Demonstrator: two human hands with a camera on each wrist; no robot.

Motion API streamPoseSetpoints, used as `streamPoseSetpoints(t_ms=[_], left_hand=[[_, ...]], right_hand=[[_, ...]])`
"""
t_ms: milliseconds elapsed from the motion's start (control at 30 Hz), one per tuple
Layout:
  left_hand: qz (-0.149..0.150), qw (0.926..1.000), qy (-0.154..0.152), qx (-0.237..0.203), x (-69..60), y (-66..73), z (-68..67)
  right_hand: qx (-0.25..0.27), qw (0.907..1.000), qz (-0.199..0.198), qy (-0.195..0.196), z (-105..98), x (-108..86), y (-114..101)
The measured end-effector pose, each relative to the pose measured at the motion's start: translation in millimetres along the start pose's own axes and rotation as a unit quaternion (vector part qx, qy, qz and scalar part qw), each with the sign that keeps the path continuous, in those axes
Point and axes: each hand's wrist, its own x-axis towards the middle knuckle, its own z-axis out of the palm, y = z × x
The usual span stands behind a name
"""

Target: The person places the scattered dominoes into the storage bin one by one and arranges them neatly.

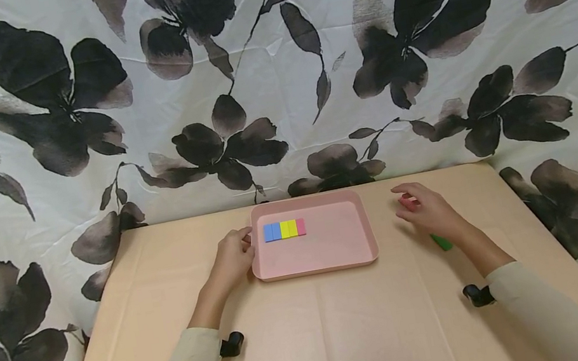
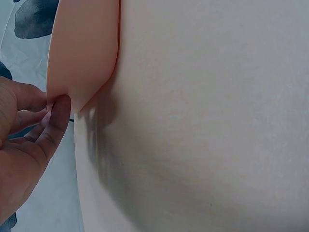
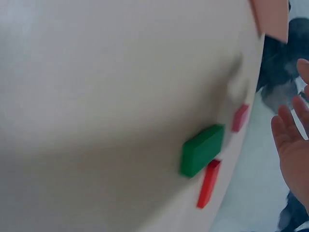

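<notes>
My left hand [image 1: 234,256] pinches the left rim of a pink rectangular tray [image 1: 330,250]. In the left wrist view, its thumb lies against the outside of the tray wall [image 2: 84,43]. Inside the tray, blue blocks [image 1: 272,232], yellow blocks [image 1: 288,229] and a pink block [image 1: 300,227] line up side by side. Right of the tray, my right hand [image 1: 430,211] hovers with parted fingers and holds nothing. Below it on the table are a pink block [image 3: 240,118], a green block [image 3: 202,151] and a red block [image 3: 208,183]; the hand partly hides them in the head view.
The tray stands near the back edge of the table [image 1: 323,342], which has a light peach cover. Behind it hangs white cloth [image 1: 282,78] with dark flowers. Black wrist cameras [image 1: 232,344] sit by both sleeves.
</notes>
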Motion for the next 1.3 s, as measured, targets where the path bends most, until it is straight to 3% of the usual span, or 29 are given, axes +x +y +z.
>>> streamPoseSetpoints(t_ms=[300,467,767,1300], left_hand=[[-0.001,0.9999,0.010,0.005,-4.9,3.2,3.6],[-0.002,0.9999,0.012,0.001,-5.0,2.9,3.0],[0.007,0.9997,0.022,0.007,-4.5,0.7,4.1],[-0.018,0.9996,0.020,0.000,-0.4,7.0,6.0]], right_hand=[[0.020,0.9967,0.059,-0.051,-9,-7.4,29],[0.000,0.9926,0.089,-0.083,-10,-3.2,34],[-0.051,0.9911,0.080,-0.093,-9,6.5,36],[-0.053,0.9870,0.082,-0.128,-11,27.5,44]])
